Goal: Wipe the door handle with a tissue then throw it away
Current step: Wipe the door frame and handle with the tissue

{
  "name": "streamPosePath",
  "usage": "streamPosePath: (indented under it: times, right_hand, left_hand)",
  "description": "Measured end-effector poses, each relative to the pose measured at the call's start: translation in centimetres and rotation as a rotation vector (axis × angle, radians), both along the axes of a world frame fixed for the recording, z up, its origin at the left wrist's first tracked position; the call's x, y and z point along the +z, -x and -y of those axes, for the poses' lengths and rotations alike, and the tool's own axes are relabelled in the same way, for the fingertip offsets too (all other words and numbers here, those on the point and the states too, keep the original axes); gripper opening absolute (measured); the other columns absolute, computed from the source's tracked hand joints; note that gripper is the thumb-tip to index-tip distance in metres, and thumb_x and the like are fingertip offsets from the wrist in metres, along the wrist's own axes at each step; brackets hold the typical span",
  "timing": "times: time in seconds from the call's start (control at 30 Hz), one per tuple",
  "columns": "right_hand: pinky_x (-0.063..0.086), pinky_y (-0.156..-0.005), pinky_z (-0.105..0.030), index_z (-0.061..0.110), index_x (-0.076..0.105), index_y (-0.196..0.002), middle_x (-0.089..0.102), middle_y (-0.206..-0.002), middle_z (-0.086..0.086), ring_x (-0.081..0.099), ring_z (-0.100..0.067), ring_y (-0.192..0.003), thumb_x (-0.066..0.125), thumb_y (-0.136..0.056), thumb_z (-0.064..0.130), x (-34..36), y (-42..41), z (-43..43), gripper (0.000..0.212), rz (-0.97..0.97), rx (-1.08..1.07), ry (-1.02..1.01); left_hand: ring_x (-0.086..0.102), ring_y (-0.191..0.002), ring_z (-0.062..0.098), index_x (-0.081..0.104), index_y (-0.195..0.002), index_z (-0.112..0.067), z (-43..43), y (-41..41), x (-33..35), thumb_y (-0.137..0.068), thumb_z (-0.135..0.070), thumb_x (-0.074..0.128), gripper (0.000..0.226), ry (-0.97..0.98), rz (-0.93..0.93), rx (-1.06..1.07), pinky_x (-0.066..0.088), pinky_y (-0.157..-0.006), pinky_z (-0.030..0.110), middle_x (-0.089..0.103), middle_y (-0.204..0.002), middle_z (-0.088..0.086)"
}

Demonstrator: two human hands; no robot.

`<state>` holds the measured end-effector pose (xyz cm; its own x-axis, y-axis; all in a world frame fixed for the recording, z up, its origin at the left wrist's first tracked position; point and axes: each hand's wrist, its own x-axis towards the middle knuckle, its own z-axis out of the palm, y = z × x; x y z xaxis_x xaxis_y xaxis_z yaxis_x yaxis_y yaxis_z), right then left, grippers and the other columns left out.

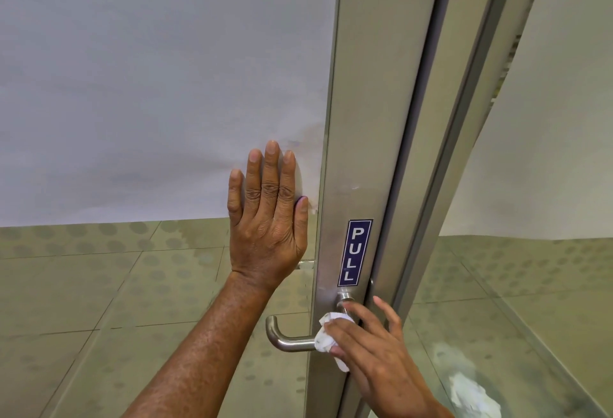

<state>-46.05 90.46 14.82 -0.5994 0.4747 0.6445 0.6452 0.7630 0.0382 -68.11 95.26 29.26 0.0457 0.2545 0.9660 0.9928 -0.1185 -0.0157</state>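
A brushed-metal lever door handle (286, 338) sticks out to the left from the metal door stile (358, 119), just below a blue PULL sticker (355, 252). My right hand (374, 348) holds a crumpled white tissue (328, 334) pressed against the handle near its base. My left hand (267, 215) lies flat, fingers together and pointing up, on the frosted glass door panel (149, 86) left of the stile. The handle's pivot is partly hidden by the tissue and my fingers.
Through the lower glass I see a tiled floor with dotted pattern (99, 285). Right of the stile stands a second metal frame (464, 119) with another glass pane, where a blurred white reflection (474, 394) shows low down.
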Motion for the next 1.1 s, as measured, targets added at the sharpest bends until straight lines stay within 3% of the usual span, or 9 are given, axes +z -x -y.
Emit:
streamPosePath:
  times: [0.23, 0.3, 0.37, 0.47, 0.53, 0.67, 0.83, 0.93, 1.1]
  right_hand:
    - [0.041, -0.091, -0.034, 0.015, 0.076, -0.116, 0.069, -0.131, 0.006, 0.063, -0.017, -0.121, 0.029, -0.105, 0.031, -0.9, 1.7, 2.4, 0.050, -0.291, -0.270, 0.008]
    - [0.049, -0.082, -0.022, 0.016, 0.075, -0.118, 0.068, -0.131, 0.007, 0.073, -0.014, -0.099, 0.042, -0.100, 0.027, -1.4, 2.9, 3.7, 0.039, -0.449, -0.317, 0.155]
    - [0.057, -0.076, -0.017, 0.022, 0.076, -0.118, 0.077, -0.115, 0.011, 0.074, -0.006, -0.079, 0.060, -0.094, 0.022, -1.2, 4.1, 4.8, 0.029, -0.789, -0.334, 0.307]
    - [0.061, -0.078, -0.021, 0.019, 0.080, -0.106, 0.081, -0.090, 0.012, 0.077, -0.005, -0.082, 0.076, -0.086, 0.004, -0.3, 5.1, 5.4, 0.025, -1.217, -0.274, 0.579]
    - [0.058, -0.078, -0.012, 0.017, 0.081, -0.100, 0.081, -0.086, 0.009, 0.077, -0.004, -0.085, 0.073, -0.084, -0.009, 0.7, 4.9, 5.5, 0.032, -1.335, -0.264, 0.821]
    - [0.053, -0.073, -0.007, 0.016, 0.080, -0.092, 0.081, -0.082, 0.000, 0.077, -0.003, -0.082, 0.070, -0.085, -0.012, 2.2, 3.7, 6.2, 0.031, -1.347, -0.231, 1.056]
    - [0.056, -0.088, -0.030, 0.006, 0.079, -0.098, 0.081, -0.085, -0.010, 0.078, -0.019, -0.087, 0.067, -0.086, -0.013, 3.9, 2.5, 7.1, 0.025, -1.365, -0.184, 1.064]
    - [0.058, -0.075, -0.016, 0.012, 0.078, -0.099, 0.081, -0.087, -0.001, 0.078, -0.013, -0.086, 0.068, -0.088, -0.010, 5.7, 2.3, 7.7, 0.027, -1.334, -0.167, 1.031]
    - [0.056, -0.078, -0.012, 0.027, 0.077, -0.106, 0.080, -0.098, 0.012, 0.075, -0.002, -0.094, 0.074, -0.088, 0.008, 9.1, 1.9, 8.8, 0.026, -1.241, -0.172, 0.927]
  left_hand:
    - [-0.006, -0.161, 0.020, 0.005, -0.163, -0.013, 0.0, 0.0, -0.1, -0.110, -0.034, 0.027, 0.061, 0.000, -0.006, 0.007, -0.004, -0.131, 0.042, -0.012, -0.173, 0.000]
    - [-0.006, -0.161, 0.020, 0.004, -0.163, -0.014, 0.0, 0.0, 0.0, -0.111, -0.034, 0.026, 0.061, -0.001, -0.008, 0.008, -0.004, -0.131, 0.042, -0.012, -0.173, 0.000]
    - [-0.005, -0.161, 0.021, 0.004, -0.163, -0.013, -0.1, 0.1, 0.0, -0.111, -0.035, 0.026, 0.061, -0.001, -0.011, 0.013, -0.004, -0.131, 0.042, -0.012, -0.173, 0.000]
    - [-0.005, -0.161, 0.021, 0.004, -0.164, -0.013, -0.1, 0.2, -0.1, -0.110, -0.035, 0.027, 0.062, 0.011, -0.013, 0.021, -0.004, -0.131, 0.043, -0.011, -0.173, 0.001]
    - [-0.005, -0.161, 0.022, 0.004, -0.164, -0.013, -0.2, 0.2, -0.2, -0.110, -0.036, 0.027, 0.062, 0.027, -0.011, 0.023, -0.004, -0.131, 0.043, -0.011, -0.173, 0.002]
    - [-0.004, -0.161, 0.023, 0.006, -0.164, -0.011, 0.0, 0.3, -0.5, -0.110, -0.035, 0.028, 0.062, 0.065, -0.010, 0.027, -0.003, -0.131, 0.043, -0.009, -0.174, 0.004]
    - [-0.001, -0.161, 0.024, 0.009, -0.164, -0.011, 0.9, 0.2, 0.1, -0.111, -0.033, 0.027, 0.060, 0.118, 0.015, -0.014, -0.003, -0.131, 0.044, -0.002, -0.174, 0.006]
    - [0.005, -0.161, 0.027, 0.014, -0.164, -0.010, 2.4, 0.0, 0.6, -0.111, -0.031, 0.029, 0.059, 0.155, 0.023, -0.077, 0.002, -0.132, 0.045, 0.004, -0.174, 0.009]
    - [0.018, -0.160, 0.029, 0.029, -0.161, -0.011, 6.6, -0.9, 0.7, -0.109, -0.030, 0.039, 0.056, 0.139, 0.082, -0.178, 0.016, -0.130, 0.049, 0.023, -0.171, 0.010]
